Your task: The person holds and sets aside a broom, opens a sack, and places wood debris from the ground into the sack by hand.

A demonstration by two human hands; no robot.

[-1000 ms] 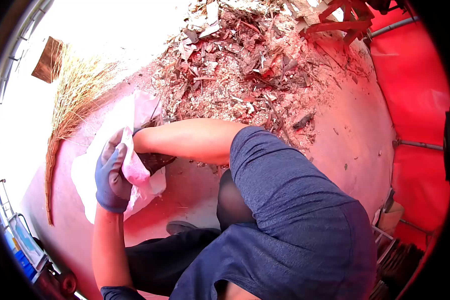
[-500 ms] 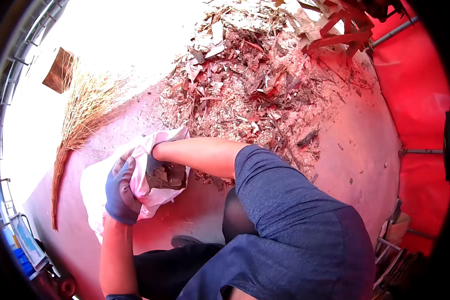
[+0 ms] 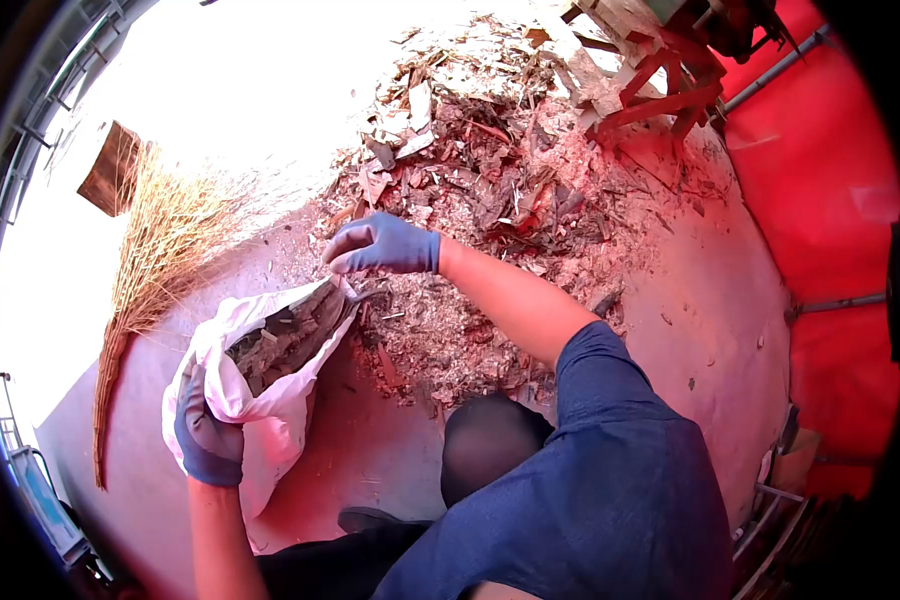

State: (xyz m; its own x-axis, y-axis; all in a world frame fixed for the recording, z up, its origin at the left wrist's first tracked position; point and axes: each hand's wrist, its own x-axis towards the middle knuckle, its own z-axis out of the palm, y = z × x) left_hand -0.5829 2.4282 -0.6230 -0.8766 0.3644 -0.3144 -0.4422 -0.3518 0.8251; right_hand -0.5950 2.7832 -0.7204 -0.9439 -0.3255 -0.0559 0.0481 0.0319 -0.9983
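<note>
A white sack (image 3: 232,322) stands tilted on the floor with its mouth open, and bark and wood scraps (image 3: 288,340) show inside it. My left hand (image 3: 208,432), in a blue-grey glove, is closed on the sack's near left side, with the thumb by the rim. At the far right corner of the mouth, my gloved right hand (image 3: 388,246) has its fingers pinched on the sack's edge, which is drawn up to a point below them. Just beyond the right hand lies a large pile of bark pieces and wood chips (image 3: 500,190).
A straw broom (image 3: 150,260) lies at the left, near a wooden block (image 3: 112,168). Broken wooden slats (image 3: 660,90) stick out at the top right. A red sheet (image 3: 820,180) hangs along the right side. My knee (image 3: 490,445) is close to the pile's near edge.
My right hand has come out of the sack and moved up to the far edge of its mouth. My left hand has shifted down and left. The mouth is now spread wider.
</note>
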